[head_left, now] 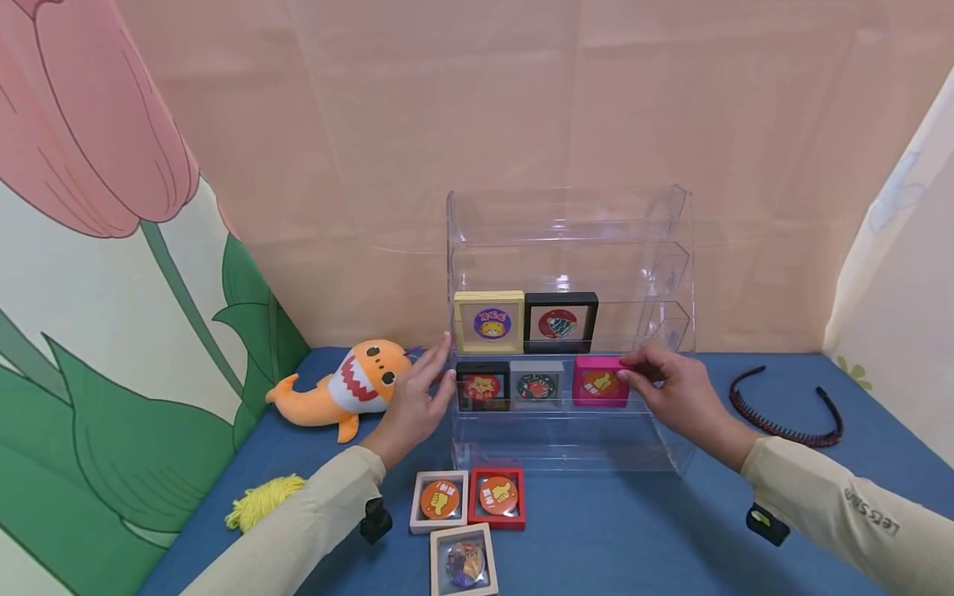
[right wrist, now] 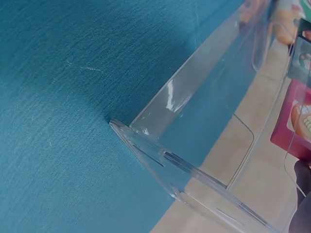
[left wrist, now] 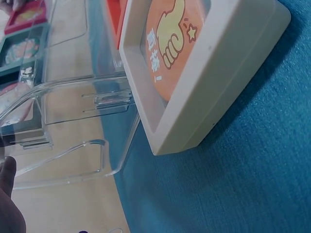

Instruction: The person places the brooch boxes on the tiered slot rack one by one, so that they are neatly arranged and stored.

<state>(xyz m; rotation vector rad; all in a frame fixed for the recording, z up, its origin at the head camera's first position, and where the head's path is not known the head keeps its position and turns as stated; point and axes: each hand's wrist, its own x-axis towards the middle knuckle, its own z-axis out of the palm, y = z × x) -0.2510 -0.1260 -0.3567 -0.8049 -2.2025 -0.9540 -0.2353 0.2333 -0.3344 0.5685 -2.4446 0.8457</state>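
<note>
My right hand [head_left: 674, 389] pinches the right edge of a pink square frame [head_left: 600, 393] with a thumbs-up badge, standing on the lower tier of a clear acrylic display rack [head_left: 570, 443]. On that tier, to its left, are a grey frame [head_left: 536, 398] and a small black frame [head_left: 483, 403]. One tier up stand a cream frame [head_left: 460, 324] and a larger black frame [head_left: 594, 319]. With fingers fairly straight, my left hand [head_left: 417, 406] rests against the rack's left side. In the right wrist view the fingertips meet the pink frame's [right wrist: 282, 133] edge.
Before the rack lie a white frame [head_left: 414, 502], a red frame [head_left: 521, 520] and a beige frame [head_left: 436, 567]. An orange shark plush [head_left: 316, 404] and yellow yarn [head_left: 264, 499] are at left. A dark headband [head_left: 782, 429] lies at right on the blue cloth [head_left: 581, 546].
</note>
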